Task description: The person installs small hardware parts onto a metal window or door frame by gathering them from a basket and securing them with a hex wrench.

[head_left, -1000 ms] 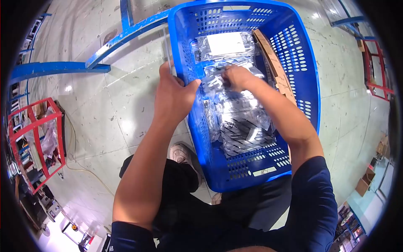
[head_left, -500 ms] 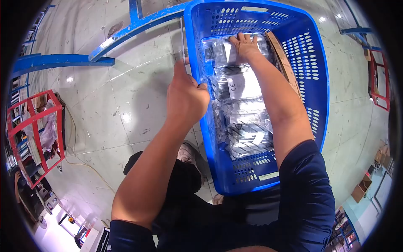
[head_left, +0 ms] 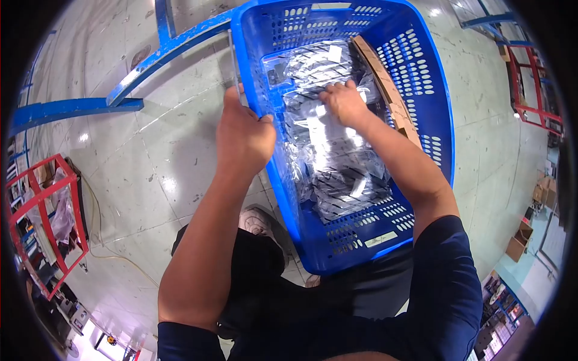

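My left hand (head_left: 245, 135) is closed on the left rim of a blue plastic basket (head_left: 442, 84), its thumb over the edge. A thin metal bar (head_left: 236, 66) runs along the outside of the rim by its fingers. Inside the basket lie several clear plastic-wrapped packages with dark stripes. My right hand (head_left: 346, 105) reaches in, its bent fingers closed on the far end of a shiny plastic-wrapped package (head_left: 325, 135) near the middle; the fingertips are partly hidden. Beyond it lies another striped package (head_left: 319, 66) with a white label.
Strips of brown cardboard (head_left: 385, 84) stand along the basket's right inner side. A blue metal frame (head_left: 162, 57) is at the upper left, touching or close to the basket. A red metal rack (head_left: 45, 216) stands at left, with a cable on the floor beside it.
My right hand has moved from the far end of the basket toward me, its fingers now bent. The packages have shifted, and a printed CE label is no longer visible. My left hand stays on the rim.
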{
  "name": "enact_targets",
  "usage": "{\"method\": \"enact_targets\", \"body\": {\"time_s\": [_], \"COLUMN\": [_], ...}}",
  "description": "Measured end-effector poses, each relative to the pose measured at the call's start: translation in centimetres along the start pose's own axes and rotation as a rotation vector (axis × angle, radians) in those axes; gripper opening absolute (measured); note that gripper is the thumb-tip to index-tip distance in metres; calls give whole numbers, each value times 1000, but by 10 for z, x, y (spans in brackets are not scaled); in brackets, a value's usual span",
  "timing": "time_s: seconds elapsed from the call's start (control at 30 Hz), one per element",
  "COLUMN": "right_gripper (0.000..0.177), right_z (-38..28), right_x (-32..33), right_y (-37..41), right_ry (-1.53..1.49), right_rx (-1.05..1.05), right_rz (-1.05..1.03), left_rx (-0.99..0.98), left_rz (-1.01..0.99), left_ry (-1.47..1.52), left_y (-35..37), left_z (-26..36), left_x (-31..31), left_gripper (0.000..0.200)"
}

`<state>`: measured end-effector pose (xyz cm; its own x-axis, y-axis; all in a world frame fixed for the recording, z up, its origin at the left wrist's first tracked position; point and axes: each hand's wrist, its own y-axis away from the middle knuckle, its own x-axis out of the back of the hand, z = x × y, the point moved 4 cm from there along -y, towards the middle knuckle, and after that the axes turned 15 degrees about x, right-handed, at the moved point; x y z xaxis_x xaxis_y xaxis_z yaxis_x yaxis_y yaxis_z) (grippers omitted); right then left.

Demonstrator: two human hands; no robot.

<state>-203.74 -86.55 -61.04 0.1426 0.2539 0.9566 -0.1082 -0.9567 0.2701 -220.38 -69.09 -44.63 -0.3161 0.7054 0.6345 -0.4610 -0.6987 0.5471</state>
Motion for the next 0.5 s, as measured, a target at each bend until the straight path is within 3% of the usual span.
{"method": "enact_targets", "body": {"time_s": [0.03, 0.17, 0.23, 0.27, 0.33, 0.4, 0.47, 0.5], "right_gripper": [24, 27, 30, 30, 47, 59, 66, 58], "right_z": [-11, -43, -47, -42, -8, 20, 44, 49], "right_x": [-6, -7, 1, 1, -4, 13, 4, 0], "right_y": [9, 40, 46, 39, 10, -21, -59, -75], "right_ry": [80, 15, -399, -407, -649, -244, -67, -40], "right_rx": [29, 44, -3, -9, -181, -182, -216, -234], "right_rz": [68, 2, -177, -175, -141, 91, 119, 129], "left_rx": [-5, -46, -77, -83, -95, -57, -76, -96], "left_rz": [-12, 29, 55, 57, 58, 64, 88, 98], "left_ry": [1, -18, -13, -7, -8, -52, -62, -65], "left_y": [-2, -7, -6, -4, -3, -4, -1, 1], "left_z": [-1, -6, -6, -4, -2, -4, -2, 0], "left_x": [-2, -7, -8, -6, -7, -9, -8, -9], "left_gripper": [60, 58, 54, 52, 51, 58, 58, 58]}}
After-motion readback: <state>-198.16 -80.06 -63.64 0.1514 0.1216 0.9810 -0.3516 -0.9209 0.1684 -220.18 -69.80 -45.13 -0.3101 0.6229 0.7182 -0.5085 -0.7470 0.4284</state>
